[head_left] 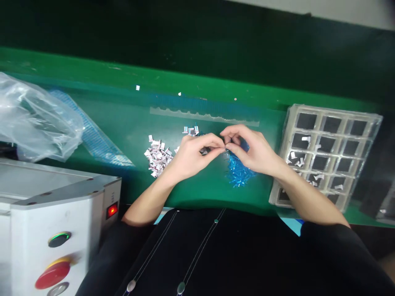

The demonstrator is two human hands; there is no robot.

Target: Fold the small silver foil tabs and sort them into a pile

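My left hand [197, 153] and my right hand [249, 149] meet over the green work surface, fingertips pinched together. Whatever sits between the fingertips is too small to make out. Below my right hand lies a heap of small blue plastic strips [240, 172]. Left of my left hand is a pile of small white pieces [158, 157]. A few white pieces with blue edges [191, 130] lie just beyond my left hand.
On the right stands a clear compartment tray [316, 153] with white pieces in some cells, partly behind my right forearm. A grey machine [58, 193] with a red button [53, 274] fills the lower left. A plastic bag [40, 123] and blue patterned strip [95, 131] lie above it.
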